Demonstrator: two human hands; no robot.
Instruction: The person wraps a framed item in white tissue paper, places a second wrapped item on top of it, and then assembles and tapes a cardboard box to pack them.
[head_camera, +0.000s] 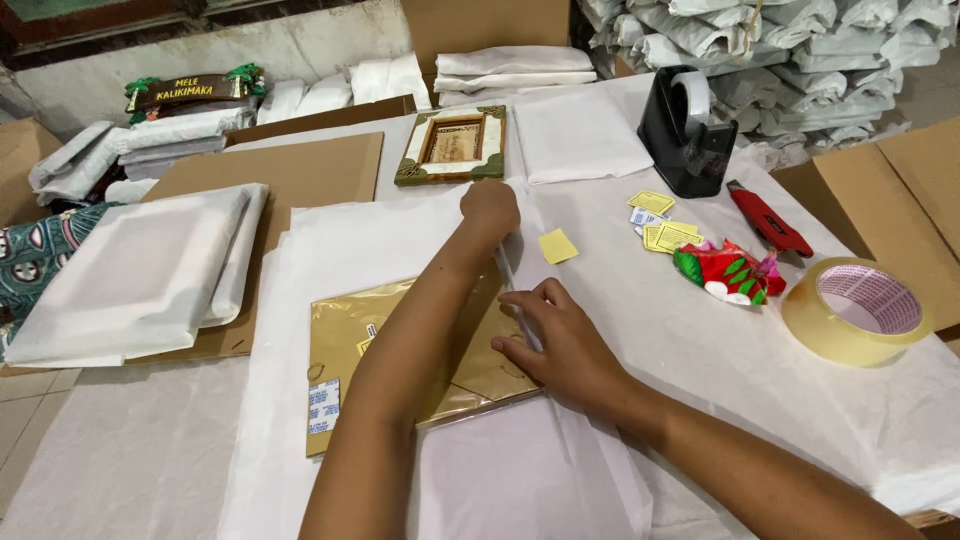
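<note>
- white tissue paper (700, 340) covers the work table, with wrapped white bundles (140, 275) stacked to the left on flat cardboard (300, 170) and more bundles piled at the back right.
- flat gold-brown package (400, 350) lies near the middle of the table on a loose sheet of tissue, its long side running left to right; a pale label shows at its lower left corner.
- left hand (490, 208) reaches past the package's far edge, curled closed and pressing or pinching the tissue there; whether it actually grips a fold i cannot tell.
- right hand (555, 345) lies flat and spread on the package's right end, fingers touching the fold of tissue beside it, holding nothing.
- judged by its look, the package is thin, stiff and light, with a glossy wrap that may slide on the tissue; flat palm pressure or a hold at the edges seems safest.
- tissue is soft, tears easily and creases; it is best taken at an edge with light fingers.
- small framed plaque (452, 145) sits just beyond the left hand, near but apart from the sheet's far edge.
- to the right, well apart from the package: yellow sticky notes (660, 235), a red and green ornament (725, 272), a red utility knife (768, 222), a black tape dispenser (685, 130) and a roll of clear tape (862, 310).
- open room lies toward the near side and the lower left; the table's right edge runs close behind the tape roll.
</note>
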